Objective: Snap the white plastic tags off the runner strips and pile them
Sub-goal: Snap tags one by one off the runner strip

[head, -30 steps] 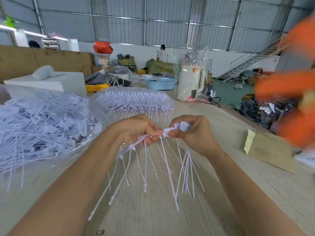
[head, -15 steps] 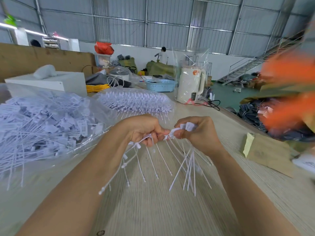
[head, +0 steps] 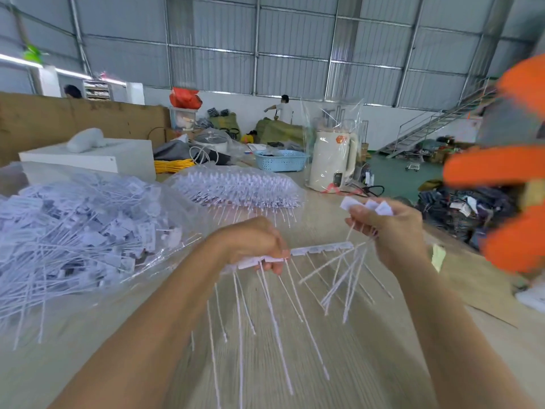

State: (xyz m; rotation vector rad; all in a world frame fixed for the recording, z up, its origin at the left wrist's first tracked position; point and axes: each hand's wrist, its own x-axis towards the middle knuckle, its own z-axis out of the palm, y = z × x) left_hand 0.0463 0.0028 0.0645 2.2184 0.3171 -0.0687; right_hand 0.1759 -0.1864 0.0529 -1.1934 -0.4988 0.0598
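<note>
At your far left the heap of loose white plastic tags with long tails (head: pixel 76 231) lies on clear film on the pale wood-grain table (head: pixel 295 364); that looks like the pile. Next, your left hand (head: pixel 250 246) is clenched on the white notched plastic runner strip (head: pixel 312 250), several tags hanging from the held end while the free end juts bare toward your right. Your right hand (head: pixel 392 228) is raised apart from the strip, pinching a bunch of detached white tags (head: pixel 368 206), tails dangling below. I judge you are mid-strip: one batch snapped free. The next move calls for dropping that bunch on the left heap, then regripping the remaining tags close to the runner.
</note>
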